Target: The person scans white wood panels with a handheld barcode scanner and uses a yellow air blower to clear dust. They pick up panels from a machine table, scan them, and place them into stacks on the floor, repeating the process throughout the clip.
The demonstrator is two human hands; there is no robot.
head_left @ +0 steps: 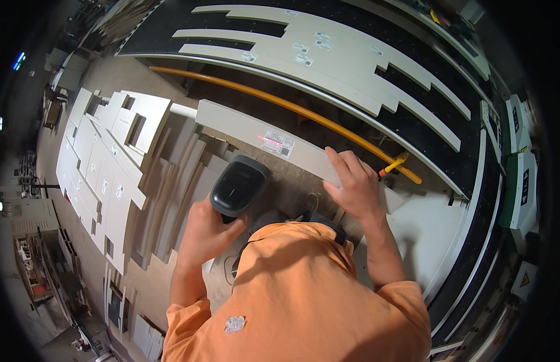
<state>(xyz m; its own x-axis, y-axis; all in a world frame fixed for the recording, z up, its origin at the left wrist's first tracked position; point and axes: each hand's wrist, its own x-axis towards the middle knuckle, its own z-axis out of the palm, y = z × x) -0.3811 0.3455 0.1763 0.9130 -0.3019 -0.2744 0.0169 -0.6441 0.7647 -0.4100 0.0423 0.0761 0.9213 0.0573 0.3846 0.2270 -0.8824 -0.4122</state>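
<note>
My left hand (212,228) is wrapped round the grip of a black barcode scanner (239,186). Its red beam falls on a white printed label (276,144) stuck to a long, narrow white panel (228,123). The panel slants across in front of me, and my right hand (356,183) grips it near its right end, thumb on the near side and fingers over the far edge. The scanner stays apart from the panel. Most of its handle is hidden by its own head and my hand.
Beyond the panel, a black-topped machine table (425,145) carries several labelled white boards (346,63). An orange pole (280,104) runs along its near edge. White boards (105,175) are stacked at left, with panels standing on edge (183,181) beside them. Green and white machine housings (521,187) stand right.
</note>
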